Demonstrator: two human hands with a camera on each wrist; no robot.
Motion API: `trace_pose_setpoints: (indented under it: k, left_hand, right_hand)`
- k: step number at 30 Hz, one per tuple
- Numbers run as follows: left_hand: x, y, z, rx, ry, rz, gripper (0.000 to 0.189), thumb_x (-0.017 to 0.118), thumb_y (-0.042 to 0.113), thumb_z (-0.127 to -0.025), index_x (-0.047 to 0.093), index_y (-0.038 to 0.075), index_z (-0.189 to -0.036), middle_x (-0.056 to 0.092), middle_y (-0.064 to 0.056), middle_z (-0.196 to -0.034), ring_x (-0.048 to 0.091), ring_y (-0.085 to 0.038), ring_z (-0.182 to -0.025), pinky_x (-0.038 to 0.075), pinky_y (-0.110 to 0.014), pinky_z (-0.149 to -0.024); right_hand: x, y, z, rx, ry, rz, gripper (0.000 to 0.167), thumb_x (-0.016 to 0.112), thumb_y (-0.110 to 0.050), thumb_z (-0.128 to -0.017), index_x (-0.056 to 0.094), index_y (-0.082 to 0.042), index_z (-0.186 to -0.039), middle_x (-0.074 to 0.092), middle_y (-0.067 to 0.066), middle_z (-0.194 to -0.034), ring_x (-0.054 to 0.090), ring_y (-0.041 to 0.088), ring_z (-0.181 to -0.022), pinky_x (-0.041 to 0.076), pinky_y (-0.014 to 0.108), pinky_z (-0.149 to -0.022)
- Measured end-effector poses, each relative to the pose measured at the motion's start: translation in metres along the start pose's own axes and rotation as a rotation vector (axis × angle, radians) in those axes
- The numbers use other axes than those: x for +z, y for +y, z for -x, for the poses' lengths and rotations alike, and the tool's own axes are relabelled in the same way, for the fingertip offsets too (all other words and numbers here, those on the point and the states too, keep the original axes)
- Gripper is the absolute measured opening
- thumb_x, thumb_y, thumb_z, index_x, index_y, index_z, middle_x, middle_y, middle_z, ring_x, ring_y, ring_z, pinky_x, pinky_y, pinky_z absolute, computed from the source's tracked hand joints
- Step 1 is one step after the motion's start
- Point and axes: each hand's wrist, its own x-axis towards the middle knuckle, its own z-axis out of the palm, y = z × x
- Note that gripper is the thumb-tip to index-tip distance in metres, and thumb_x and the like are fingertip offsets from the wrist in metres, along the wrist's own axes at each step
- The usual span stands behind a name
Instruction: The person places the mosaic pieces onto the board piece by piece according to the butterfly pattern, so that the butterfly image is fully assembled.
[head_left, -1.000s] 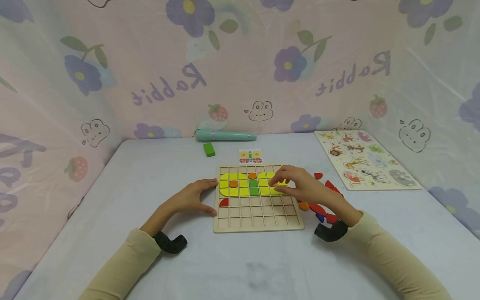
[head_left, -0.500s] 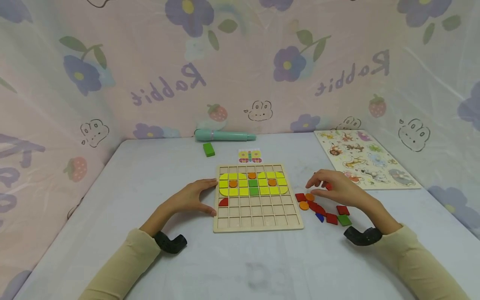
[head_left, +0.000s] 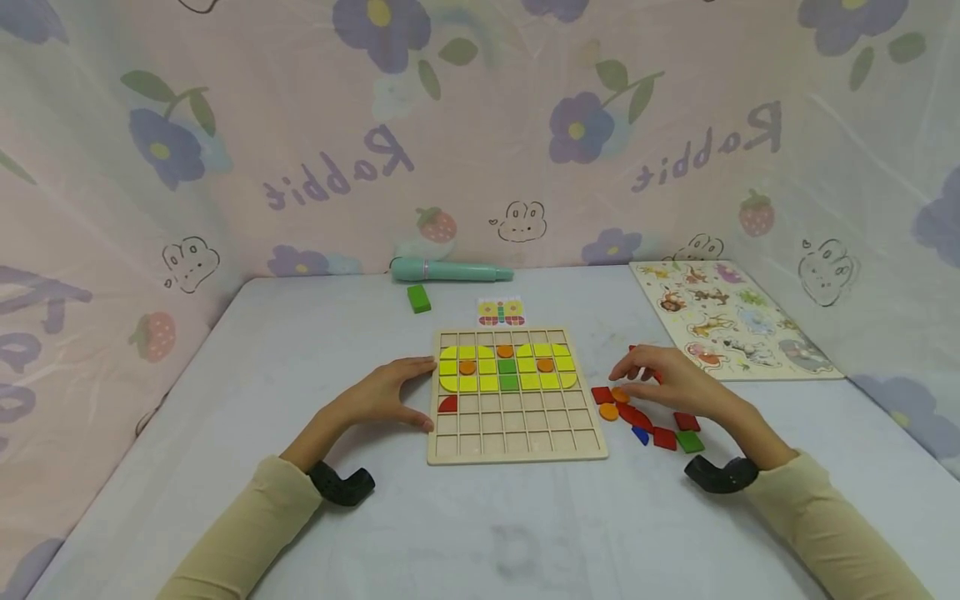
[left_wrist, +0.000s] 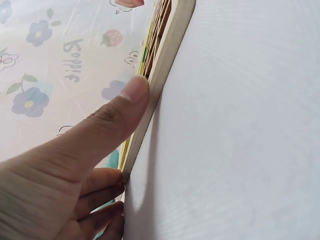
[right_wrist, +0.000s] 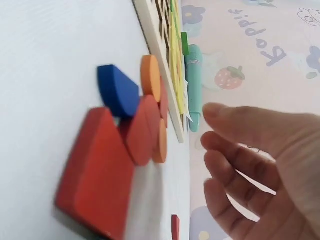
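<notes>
A wooden grid board lies mid-table, with yellow pieces, green squares and orange discs in its upper rows. One red quarter-round piece sits below them at the left. My left hand rests against the board's left edge, its thumb and fingertips touching the side. Over the loose pieces to the right of the board hovers my right hand, thumb and fingers apart with nothing between them. Beneath it are red pieces, orange discs and a blue piece.
A small butterfly pattern card lies behind the board. Farther back are a teal pen-shaped object and a green block. An animal puzzle board stands at the back right. Patterned cloth surrounds the table.
My right hand has moved from the board's upper right to the loose pieces, uncovering an orange disc among the yellow. It has barely shifted since half a second ago. The left hand stays put.
</notes>
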Motion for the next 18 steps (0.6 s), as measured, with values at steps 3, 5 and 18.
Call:
trace_pose_setpoints:
  k: [3,5,18]
  left_hand:
    - [0.001,-0.001,-0.001,0.003,0.002,-0.002,0.096,0.082,0.045,-0.065,0.039,0.006,-0.142,0.037,-0.011,-0.147,0.03,-0.031,-0.136,0.026,-0.048,-0.11]
    - [0.001,-0.001,-0.001,0.007,0.003,-0.008,0.097,0.082,0.046,-0.065,0.039,0.005,-0.142,0.037,-0.011,-0.147,0.03,-0.031,-0.136,0.026,-0.049,-0.11]
    - [0.001,-0.002,-0.002,0.015,0.003,-0.007,0.096,0.082,0.046,-0.065,0.039,0.006,-0.142,0.036,-0.01,-0.147,0.03,-0.031,-0.136,0.026,-0.049,-0.11]
  right_hand:
    - [0.006,0.003,-0.002,-0.02,-0.007,-0.006,0.022,0.075,-0.006,-0.077,0.068,-0.009,-0.098,0.065,-0.006,-0.088,0.056,0.005,-0.077,0.051,0.023,-0.066]
    - [0.01,0.005,-0.002,-0.017,-0.028,0.0,0.024,0.074,-0.007,-0.078,0.068,-0.008,-0.101,0.066,-0.004,-0.092,0.056,0.006,-0.078,0.052,0.023,-0.068]
    - [0.021,0.004,-0.006,0.025,-0.059,0.165,0.025,0.073,-0.01,-0.08,0.07,-0.009,-0.105,0.064,-0.003,-0.093,0.053,0.009,-0.081,0.05,0.026,-0.07]
